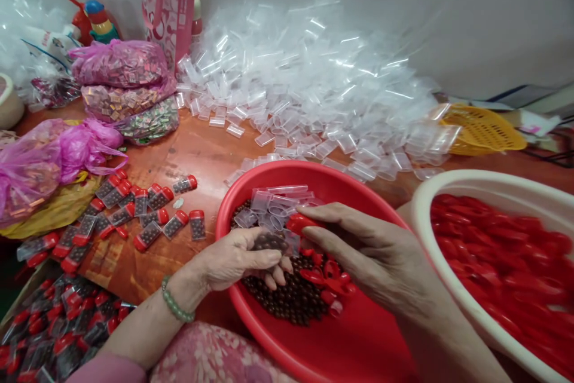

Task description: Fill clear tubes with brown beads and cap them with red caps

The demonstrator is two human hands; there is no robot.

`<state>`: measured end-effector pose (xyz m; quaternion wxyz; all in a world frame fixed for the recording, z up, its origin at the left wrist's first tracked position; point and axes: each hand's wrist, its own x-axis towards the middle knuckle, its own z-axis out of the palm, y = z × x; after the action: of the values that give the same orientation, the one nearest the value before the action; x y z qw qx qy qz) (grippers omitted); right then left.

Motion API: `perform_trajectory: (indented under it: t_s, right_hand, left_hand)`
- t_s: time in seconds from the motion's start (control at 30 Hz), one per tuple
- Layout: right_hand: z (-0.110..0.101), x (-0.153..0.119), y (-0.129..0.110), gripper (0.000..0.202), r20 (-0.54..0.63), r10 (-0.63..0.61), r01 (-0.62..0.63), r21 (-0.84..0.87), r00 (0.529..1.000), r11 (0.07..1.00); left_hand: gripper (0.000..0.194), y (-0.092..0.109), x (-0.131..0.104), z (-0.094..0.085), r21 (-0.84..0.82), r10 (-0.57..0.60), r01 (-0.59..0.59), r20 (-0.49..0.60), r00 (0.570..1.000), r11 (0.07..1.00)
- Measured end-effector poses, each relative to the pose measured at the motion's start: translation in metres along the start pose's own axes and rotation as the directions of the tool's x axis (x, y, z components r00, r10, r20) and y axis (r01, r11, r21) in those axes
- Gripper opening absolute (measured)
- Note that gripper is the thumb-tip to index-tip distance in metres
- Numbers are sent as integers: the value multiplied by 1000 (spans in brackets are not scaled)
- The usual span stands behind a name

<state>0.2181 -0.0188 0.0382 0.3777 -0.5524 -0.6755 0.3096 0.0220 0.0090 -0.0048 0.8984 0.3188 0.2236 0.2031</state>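
Over a red basin [244, 192], my left hand [233, 259] is closed around a small clear bottle [270, 243] with dark round beads in it. My right hand [381, 248] pinches a red cap [301, 223] between thumb and fingers, close to the bottle's far end. Whether cap and bottle touch is hard to see. Below them the basin holds a heap of dark beads [293, 299], several clear empty bottles [273, 204] and loose red caps [329, 275]. A green bead bracelet [174, 305] circles my left wrist.
A white tub [421, 204] full of red caps stands at right. Behind lies a large pile of clear bottles [305, 102] beside a yellow basket [487, 127]. Filled red-capped bottles [152, 233] lie at left, with more heaped [58, 329] below. Pink bags [121, 66] stand farther back.
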Motion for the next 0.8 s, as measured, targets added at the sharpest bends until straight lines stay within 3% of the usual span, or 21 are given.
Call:
perform_trajectory:
  t_s: [0.17,0.37,0.47,0.63,0.8]
  right_hand:
    - [2,6,-2,17,136,-135,142,-47,982,989]
    - [-19,1,2,20,181,-218,246,-147,959,958]
    - [-20,2,0,18,105,-184,195,-107,977,975]
    - [0,7,1,18,21,-58,58,31,998,998]
    - [18,5,-2,16,-133,85,-61,177,987,982]
  left_hand:
    - [40,-5,-2,-3,-79,-5,8,42,999,997]
    - [43,-3,-1,-4,-105,-25,32,67,997,994]
    - [40,-2,0,-3,-103,-35,43,77,996,994]
    - [37,-2,-1,-5,-113,-23,31,77,997,993]
    - [38,-9,-1,-2,-230,50,-20,125,991,973]
